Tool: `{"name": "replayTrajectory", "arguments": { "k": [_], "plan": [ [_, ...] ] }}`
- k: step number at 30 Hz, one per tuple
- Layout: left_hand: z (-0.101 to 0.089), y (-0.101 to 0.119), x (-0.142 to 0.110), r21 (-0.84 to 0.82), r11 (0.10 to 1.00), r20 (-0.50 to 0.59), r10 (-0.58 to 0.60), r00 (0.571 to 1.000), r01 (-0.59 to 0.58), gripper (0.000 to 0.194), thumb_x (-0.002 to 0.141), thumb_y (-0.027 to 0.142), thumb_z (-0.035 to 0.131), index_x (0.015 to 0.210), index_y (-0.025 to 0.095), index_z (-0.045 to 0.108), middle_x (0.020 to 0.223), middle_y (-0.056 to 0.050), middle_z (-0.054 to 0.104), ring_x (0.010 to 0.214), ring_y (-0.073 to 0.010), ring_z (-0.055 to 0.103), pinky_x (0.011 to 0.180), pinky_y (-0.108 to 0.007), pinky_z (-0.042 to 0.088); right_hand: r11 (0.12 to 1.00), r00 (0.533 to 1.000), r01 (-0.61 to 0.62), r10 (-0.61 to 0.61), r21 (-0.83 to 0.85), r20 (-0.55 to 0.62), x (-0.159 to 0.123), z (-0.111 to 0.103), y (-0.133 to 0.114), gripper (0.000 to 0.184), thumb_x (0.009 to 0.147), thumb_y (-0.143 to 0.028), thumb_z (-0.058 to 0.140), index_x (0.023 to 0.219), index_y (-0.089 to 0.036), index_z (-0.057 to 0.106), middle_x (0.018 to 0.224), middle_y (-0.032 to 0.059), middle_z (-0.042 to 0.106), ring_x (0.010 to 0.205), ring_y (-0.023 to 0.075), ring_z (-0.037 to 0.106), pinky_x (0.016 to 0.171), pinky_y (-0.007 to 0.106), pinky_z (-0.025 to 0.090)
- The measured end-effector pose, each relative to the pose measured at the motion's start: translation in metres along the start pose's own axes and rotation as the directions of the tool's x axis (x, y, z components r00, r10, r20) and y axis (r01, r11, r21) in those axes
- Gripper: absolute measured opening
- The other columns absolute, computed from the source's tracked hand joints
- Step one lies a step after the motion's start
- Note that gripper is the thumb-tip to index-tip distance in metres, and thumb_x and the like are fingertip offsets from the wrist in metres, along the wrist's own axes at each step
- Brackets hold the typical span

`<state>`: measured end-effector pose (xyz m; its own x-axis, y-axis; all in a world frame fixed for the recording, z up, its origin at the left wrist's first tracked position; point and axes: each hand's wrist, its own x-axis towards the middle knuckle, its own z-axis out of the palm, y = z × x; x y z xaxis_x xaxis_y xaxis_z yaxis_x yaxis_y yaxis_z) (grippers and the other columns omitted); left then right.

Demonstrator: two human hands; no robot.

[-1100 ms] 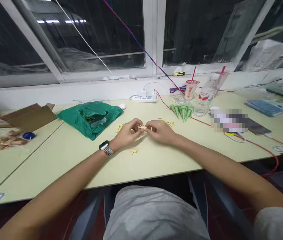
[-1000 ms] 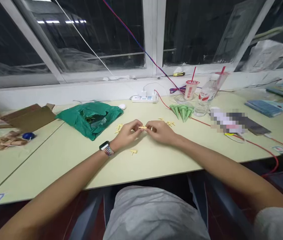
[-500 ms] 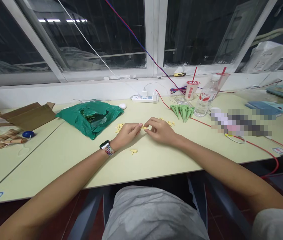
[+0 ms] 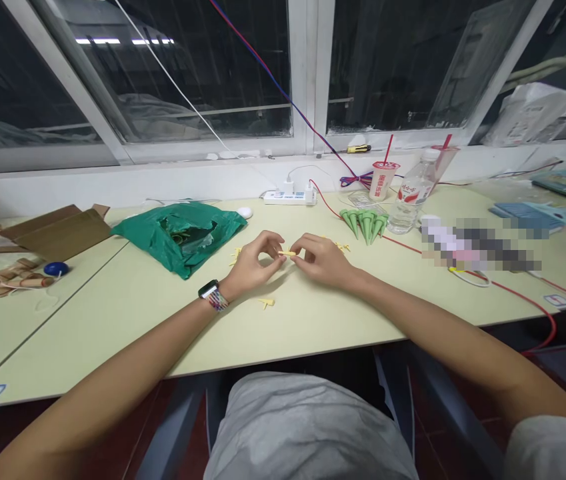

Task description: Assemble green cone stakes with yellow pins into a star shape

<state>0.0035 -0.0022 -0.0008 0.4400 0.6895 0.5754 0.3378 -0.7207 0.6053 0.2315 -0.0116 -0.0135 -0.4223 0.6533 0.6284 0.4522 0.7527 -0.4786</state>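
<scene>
My left hand (image 4: 255, 261) and my right hand (image 4: 320, 260) meet over the pale table (image 4: 313, 320), both pinching one small yellow piece (image 4: 289, 253) between fingertips. The left wrist wears a watch (image 4: 209, 291). More small yellow pieces lie close by: one loose piece (image 4: 267, 303) below my hands, a few (image 4: 237, 253) left of my left hand, and a few (image 4: 341, 247) behind my right hand. A cluster of green cones (image 4: 367, 221) lies further back on the right.
A green plastic bag (image 4: 183, 233) sits to the left, cardboard (image 4: 57, 230) beyond it. A power strip (image 4: 290, 197), a cup with a straw (image 4: 381, 179) and a bottle (image 4: 411, 193) stand at the back. A red cable (image 4: 513, 290) crosses the right side.
Both hands stayed together on the yellow piece. My left fingers lay flatter half a second ago and are now curled up again in a pinch.
</scene>
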Motion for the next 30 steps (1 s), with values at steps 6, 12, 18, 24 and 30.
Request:
{"name": "replayTrajectory", "arguments": {
  "k": [6,12,18,24,30],
  "plan": [
    [-0.001,0.000,0.001,0.114,0.993,0.021,0.029,0.999,-0.031,0.021,0.100,0.042,0.067,0.101,0.022,0.071,0.093,-0.005,0.071,0.083,-0.0179,0.068,0.071,-0.029,0.052,1.000,1.000,-0.019,0.019,0.001,0.004,0.001,-0.001,0.002,0.005,0.098,-0.024,0.063,0.099,-0.022,0.068,0.098,0.0023,0.068,0.065,0.0122,0.061,0.068,0.028,0.045],
    [-0.002,0.000,0.003,0.129,0.992,0.035,0.012,0.999,-0.016,0.026,0.104,0.041,0.061,0.089,0.020,0.067,0.087,-0.004,0.068,0.080,-0.0175,0.063,0.072,-0.031,0.048,0.999,1.000,-0.007,0.008,-0.054,0.012,0.001,-0.005,0.002,0.009,0.099,-0.024,0.062,0.103,-0.022,0.069,0.103,0.0031,0.069,0.066,0.0120,0.060,0.070,0.028,0.044],
    [-0.007,-0.002,0.006,0.170,0.984,0.025,-0.062,0.998,0.057,0.032,0.105,0.043,0.055,0.086,0.020,0.065,0.085,-0.005,0.067,0.080,-0.0188,0.062,0.073,-0.031,0.047,0.987,0.997,-0.050,0.057,-0.152,0.043,0.006,-0.018,0.012,0.012,0.098,-0.022,0.062,0.106,-0.022,0.070,0.109,0.0042,0.071,0.070,0.0134,0.062,0.072,0.028,0.044],
    [-0.026,-0.026,0.010,0.286,0.954,-0.048,-0.081,0.996,0.092,0.022,0.099,0.038,0.059,0.091,0.019,0.068,0.092,-0.006,0.070,0.087,-0.0207,0.065,0.077,-0.031,0.050,0.797,0.945,-0.271,0.328,-0.540,0.010,0.010,-0.065,0.047,0.023,0.096,-0.020,0.058,0.110,-0.021,0.076,0.110,0.0094,0.074,0.093,0.0229,0.066,0.074,0.031,0.043],
    [-0.043,-0.050,0.011,0.365,0.920,-0.001,-0.153,0.988,0.143,0.015,0.091,0.030,0.058,0.086,0.019,0.067,0.089,-0.005,0.070,0.084,-0.0213,0.065,0.080,-0.033,0.048,0.639,0.816,-0.399,0.575,-0.658,0.063,0.008,-0.090,0.063,0.025,0.089,-0.018,0.062,0.107,-0.020,0.080,0.109,0.0105,0.078,0.099,0.0262,0.068,0.075,0.032,0.042]
  ]
}}
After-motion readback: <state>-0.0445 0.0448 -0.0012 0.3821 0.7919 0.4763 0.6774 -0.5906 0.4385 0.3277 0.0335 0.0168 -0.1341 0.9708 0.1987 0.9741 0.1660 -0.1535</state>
